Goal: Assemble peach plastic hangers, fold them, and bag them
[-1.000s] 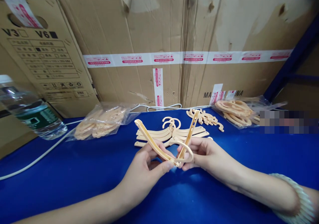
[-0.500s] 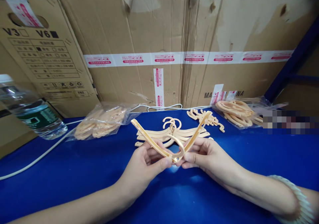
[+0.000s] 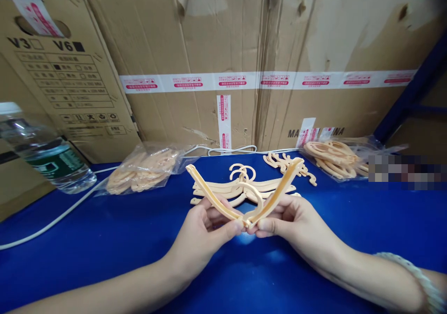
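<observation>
Looks mid-unfold: left hand (image 3: 206, 228) and right hand (image 3: 293, 221) have fingers clamped at the hinge of the peach plastic folding hanger (image 3: 275, 194), pile of matching hangers (image 3: 223, 189) at 12 o'clock; flattening it probably wants even outward pressure.

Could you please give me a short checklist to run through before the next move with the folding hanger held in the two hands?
1. Left hand has a grip on the hanger near its joint: ok.
2. Right hand has a grip on the other arm near the joint: ok.
3. Both arms spread into a wide, even V: ok.
4. Joint fully seated: cannot tell, as fingertips cover it.
5. Hook stands up between the two arms: ok.
6. Water bottle and white cable lie well to the left of both hands: ok.
</observation>
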Demonstrator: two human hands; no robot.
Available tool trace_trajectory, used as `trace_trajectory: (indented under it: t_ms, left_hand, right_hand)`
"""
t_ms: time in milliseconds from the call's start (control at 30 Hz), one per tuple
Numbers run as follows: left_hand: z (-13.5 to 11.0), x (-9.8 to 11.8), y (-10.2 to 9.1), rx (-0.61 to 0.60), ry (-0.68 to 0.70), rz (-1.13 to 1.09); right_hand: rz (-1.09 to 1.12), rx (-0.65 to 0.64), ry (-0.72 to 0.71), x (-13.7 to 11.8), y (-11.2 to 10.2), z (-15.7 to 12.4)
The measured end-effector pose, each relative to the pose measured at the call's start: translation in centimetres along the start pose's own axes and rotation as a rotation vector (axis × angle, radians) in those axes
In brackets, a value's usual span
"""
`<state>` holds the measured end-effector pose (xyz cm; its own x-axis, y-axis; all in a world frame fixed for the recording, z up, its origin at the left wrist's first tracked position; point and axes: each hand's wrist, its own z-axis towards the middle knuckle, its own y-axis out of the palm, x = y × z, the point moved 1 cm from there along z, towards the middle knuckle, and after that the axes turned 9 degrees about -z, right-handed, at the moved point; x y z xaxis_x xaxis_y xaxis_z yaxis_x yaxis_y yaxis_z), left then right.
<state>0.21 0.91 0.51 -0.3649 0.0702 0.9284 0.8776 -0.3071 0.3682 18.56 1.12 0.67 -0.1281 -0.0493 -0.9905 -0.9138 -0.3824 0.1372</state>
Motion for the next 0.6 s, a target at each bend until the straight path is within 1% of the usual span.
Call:
trace_trajectory:
  t_ms: [200,300,367,433,467,533,600]
  left_hand:
    - [0.0,-0.3,0.0,0.059,0.015,0.04]
    - [0.0,-0.2,0.1,0.084,0.002,0.062]
    - [0.0,0.0,0.0,0.09,-0.011,0.071]
    - [0.1,0.4,-0.2,0.097,-0.009,0.086]
    - [0.2,0.7,-0.4,0.106,0.0,0.096]
    - [0.4,1.3,-1.0,0.127,0.026,0.112]
    - [0.8,1.8,-1.7,0.135,0.039,0.124]
  right_hand:
    - [-0.045,0.026,-0.029,-0.1,0.5,-0.1]
    - [-0.074,0.027,-0.02,-0.2,0.6,-0.1]
    - [-0.095,0.005,0.002,-0.3,0.4,-0.1]
    - [-0.126,-0.013,-0.012,-0.8,-0.4,0.0]
    - [-0.151,-0.013,-0.044,-1.2,-1.1,0.1]
    - [-0.23,-0.007,-0.128,-2.3,-2.8,0.2]
    - [-0.366,-0.036,-0.196,-3.4,-4.6,0.4]
